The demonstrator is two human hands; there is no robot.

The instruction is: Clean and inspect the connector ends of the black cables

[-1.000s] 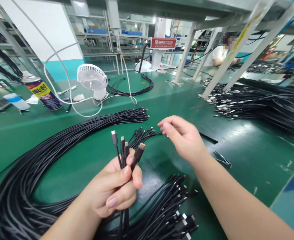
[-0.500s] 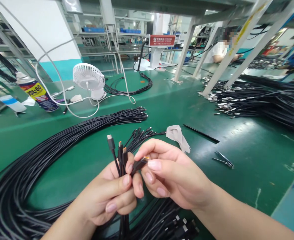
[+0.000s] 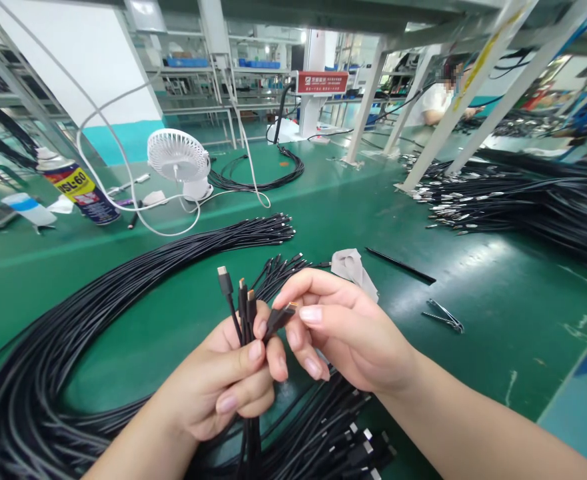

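Note:
My left hand (image 3: 230, 380) is closed around several black USB cables (image 3: 251, 310). Their plugs stick up above the fist, some with orange tips and one silver. One plug (image 3: 278, 321) leans to the right out of the bunch, its orange-tipped end between the thumb and index finger of my right hand (image 3: 348, 327). That grip looks loose, with the thumb at the plug's tip and the other fingers curled below. Below my hands, the held cables hang down over a pile of black cables (image 3: 318, 433) with silver plug ends.
A long curved cable bundle (image 3: 98, 287) lies left on the green table. Beyond it stand a white fan (image 3: 179, 157) and a spray can (image 3: 80, 190). To the right are a grey cloth (image 3: 353, 270), a black strip (image 3: 400, 265), tweezers (image 3: 446, 317) and piled cables (image 3: 513, 200). A person (image 3: 436, 100) sits behind.
My right fingers have shifted slightly around the leaning plug, with the thumb now at its tip. The left hand keeps its hold on the cables. The view has moved a little.

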